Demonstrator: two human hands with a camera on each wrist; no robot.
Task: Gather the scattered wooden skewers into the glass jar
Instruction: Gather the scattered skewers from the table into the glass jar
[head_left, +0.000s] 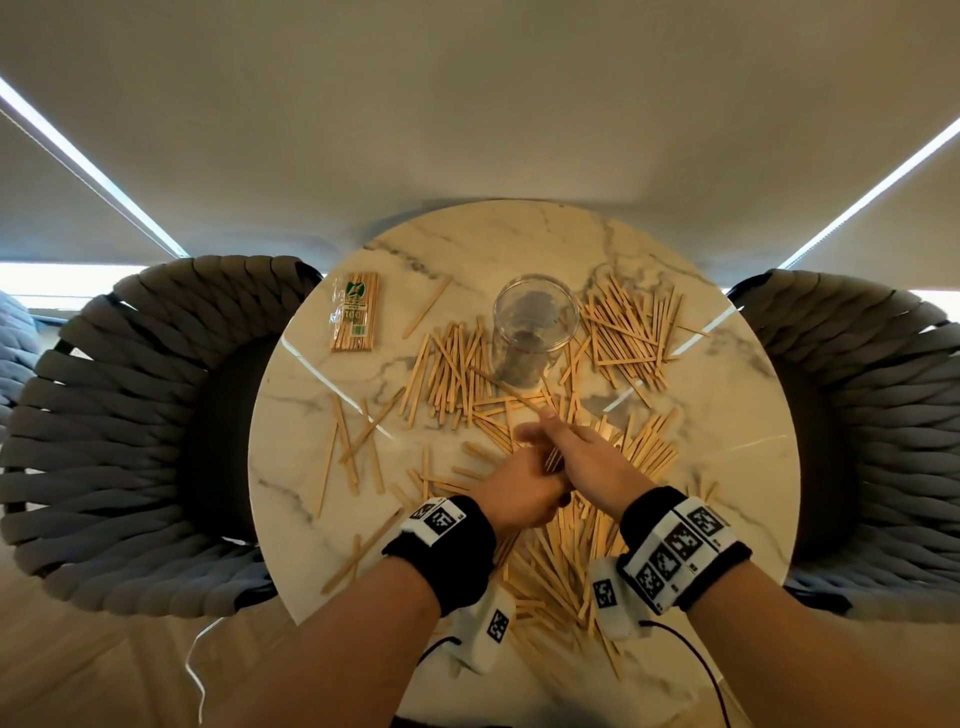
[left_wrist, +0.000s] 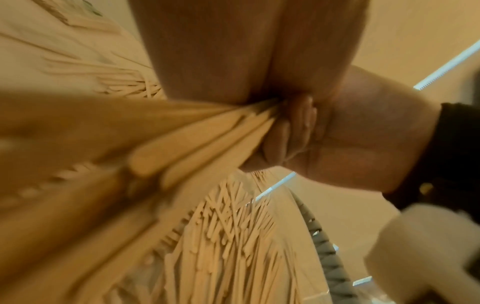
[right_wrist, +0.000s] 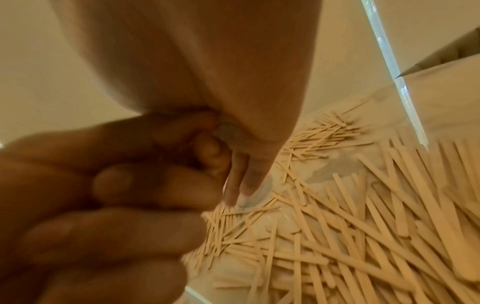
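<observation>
A clear glass jar (head_left: 535, 332) stands upright and empty past the middle of the round marble table (head_left: 306, 415). Loose wooden skewers (head_left: 452, 374) lie in heaps left of it, right of it (head_left: 628, 332) and near me (head_left: 556, 566). My left hand (head_left: 519, 493) grips a bundle of skewers (left_wrist: 202, 139), its fingertips (left_wrist: 293, 127) curled round them. My right hand (head_left: 576, 457) lies against the left one, just above the bundle's top (head_left: 553, 461). In the right wrist view its fingers (right_wrist: 241, 185) point down fairly straight with nothing seen between them.
A sealed packet of skewers (head_left: 356, 312) lies at the table's far left. Woven grey chairs stand at the left (head_left: 130, 415) and right (head_left: 857, 415) of the table. Thin cables hang from both wrist cameras over the near edge.
</observation>
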